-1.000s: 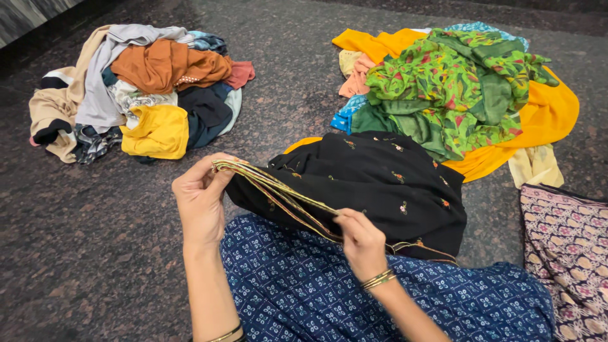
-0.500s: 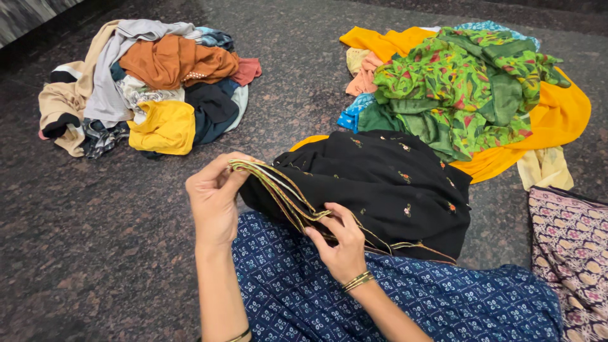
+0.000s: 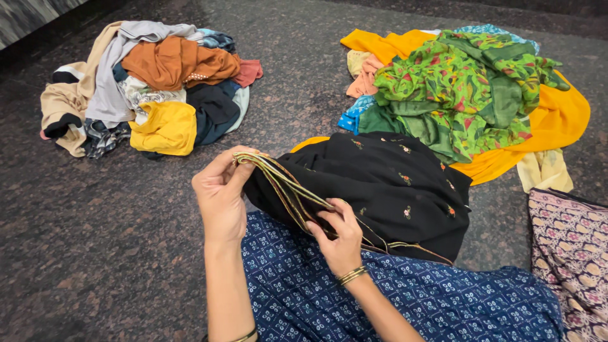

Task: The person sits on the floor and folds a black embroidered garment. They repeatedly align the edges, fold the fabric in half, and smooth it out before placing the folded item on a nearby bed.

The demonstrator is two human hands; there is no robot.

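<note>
A black cloth (image 3: 386, 190) lies spread across the person's lap, near the middle of the scene, part of it resting on the dark speckled floor (image 3: 114, 240). It is thin and matte, scattered with small embroidered motifs in orange, red and green, and edged with a narrow gold-and-dark striped border (image 3: 285, 187) — several layers of that border are gathered together into a flat bundle.

The left hand (image 3: 220, 196) is closed around the far left end of the gathered border, thumb on top and fingers curled beneath, pinching the layers tight. The right hand (image 3: 342, 237), with thin gold bangles (image 3: 352, 275) at the wrist, is closed on the same border lower down and to the right, fingertips pressing the edge against the cloth. Between the two hands the border runs taut and straight.

Beneath the cloth is a blue printed garment (image 3: 405, 304) over the person's legs. Far left sits a heap of mixed clothes (image 3: 152, 95) — orange, yellow, grey and beige. Far right lies another heap, a green floral fabric (image 3: 462, 88) on top of yellow cloth (image 3: 557, 120). A maroon patterned cloth (image 3: 570, 253) lies at the near right edge.
</note>
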